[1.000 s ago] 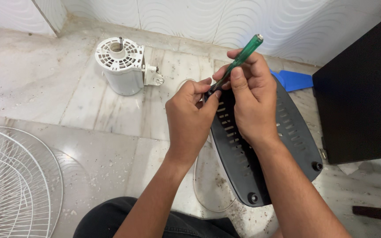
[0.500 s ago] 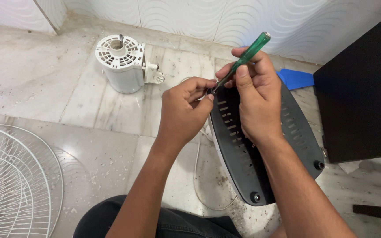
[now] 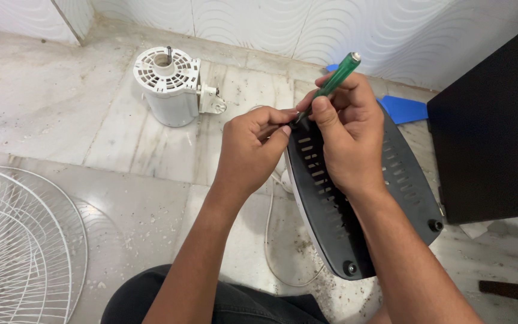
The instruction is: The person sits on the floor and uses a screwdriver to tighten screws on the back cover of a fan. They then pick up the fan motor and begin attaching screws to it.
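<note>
Right hand point(image 3: 346, 141) grips green-handled screwdriver point(image 3: 331, 84), tip at top screw of black slotted plastic base cover point(image 3: 403, 180) on the floor. Left hand point(image 3: 250, 150) pinches beside tip. Next, probably: keep blade seated, turn.

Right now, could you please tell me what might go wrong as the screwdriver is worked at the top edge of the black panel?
1. The left hand has its fingertips right at the tip of the green screwdriver; a slip might jab them.
2. The black slotted panel is tilted on edge, steadied only by the hands, so it could shift.
3. A loosened screw, too small to see here, could drop onto the speckled floor and be lost.
</note>
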